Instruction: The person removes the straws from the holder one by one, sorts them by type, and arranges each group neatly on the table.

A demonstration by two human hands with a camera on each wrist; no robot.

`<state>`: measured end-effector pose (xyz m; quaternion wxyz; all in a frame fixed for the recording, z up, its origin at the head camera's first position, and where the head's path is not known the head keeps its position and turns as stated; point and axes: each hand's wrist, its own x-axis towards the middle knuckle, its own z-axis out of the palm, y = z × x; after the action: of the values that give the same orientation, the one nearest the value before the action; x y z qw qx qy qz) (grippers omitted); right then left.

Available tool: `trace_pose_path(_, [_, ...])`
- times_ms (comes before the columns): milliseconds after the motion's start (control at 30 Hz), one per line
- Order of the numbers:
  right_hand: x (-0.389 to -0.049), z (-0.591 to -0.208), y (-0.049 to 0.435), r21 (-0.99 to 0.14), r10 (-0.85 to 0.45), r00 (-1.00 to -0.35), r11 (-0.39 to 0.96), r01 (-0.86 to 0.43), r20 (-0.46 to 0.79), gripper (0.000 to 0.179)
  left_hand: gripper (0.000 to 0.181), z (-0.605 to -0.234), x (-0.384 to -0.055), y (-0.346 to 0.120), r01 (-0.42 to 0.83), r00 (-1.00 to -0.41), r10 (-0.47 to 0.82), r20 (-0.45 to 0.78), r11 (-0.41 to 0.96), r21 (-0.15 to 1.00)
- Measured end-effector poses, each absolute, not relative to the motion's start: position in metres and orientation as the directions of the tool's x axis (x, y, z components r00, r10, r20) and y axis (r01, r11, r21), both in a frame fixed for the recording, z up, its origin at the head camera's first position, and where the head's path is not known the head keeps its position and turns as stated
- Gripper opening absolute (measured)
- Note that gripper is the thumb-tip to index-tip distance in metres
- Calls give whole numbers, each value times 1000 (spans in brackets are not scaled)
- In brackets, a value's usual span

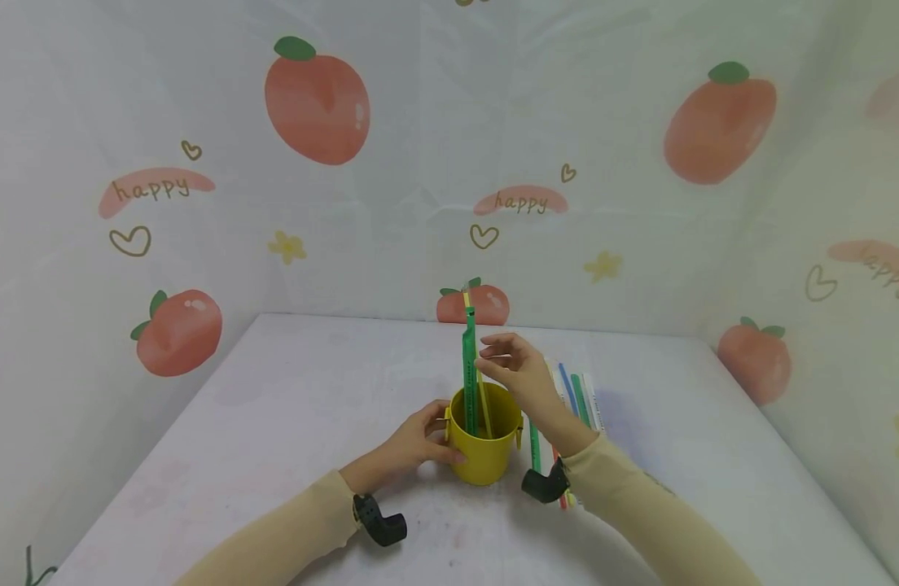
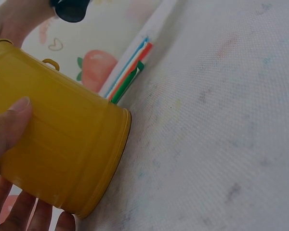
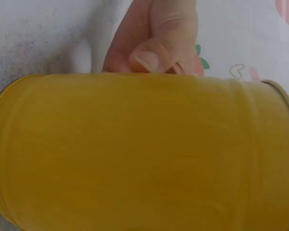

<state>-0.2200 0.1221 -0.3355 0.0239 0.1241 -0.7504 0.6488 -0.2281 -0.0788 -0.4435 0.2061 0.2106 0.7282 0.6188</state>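
A small yellow bucket (image 1: 486, 464) with side handles stands upright on the table. My left hand (image 1: 423, 439) grips its left side; the thumb lies across the wall of the bucket (image 2: 67, 130) in the left wrist view, with the fingers round the other side. Green pens (image 1: 469, 382) and a thin yellow stick (image 1: 484, 403) with a pale tip stand in the bucket, leaning on its rim. Above the rim is my right hand (image 1: 519, 370), fingers relaxed and apart, thumb tip right at the yellow stick. The bucket hides the right hand's fingers in the right wrist view.
To the right of the bucket several slim pens lie side by side, among them a blue one (image 1: 567, 387), a green one (image 1: 581, 399) and white ones (image 1: 593, 403), partly under my right forearm. A white cloth wall (image 1: 391, 268) with printed fruit rises behind the table.
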Motion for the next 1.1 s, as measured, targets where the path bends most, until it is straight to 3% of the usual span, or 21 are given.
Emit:
trace_pose_path(100, [-214,-329,117,-966,-147,-973,166,-199,175,33,67,-443,-227,-80,53,-824,565,-34,137,989])
trace_pose_path(400, [-238,-352,116,-944,-107,-984,282,-170,145,37,67,-443,-227,-79,66,-824,566,-24,139,988])
trace_pose_path(733, [-246,-351,112,-946,-110,-989,301,-124,94,41,66,-441,-224,-79,63,-830,557,-34,154,986])
trace_pose_path(1100, [-249,-349,108,-940,-104,-992,327,-99,68,32,68,-441,-225,-79,65,-829,559,-28,147,987])
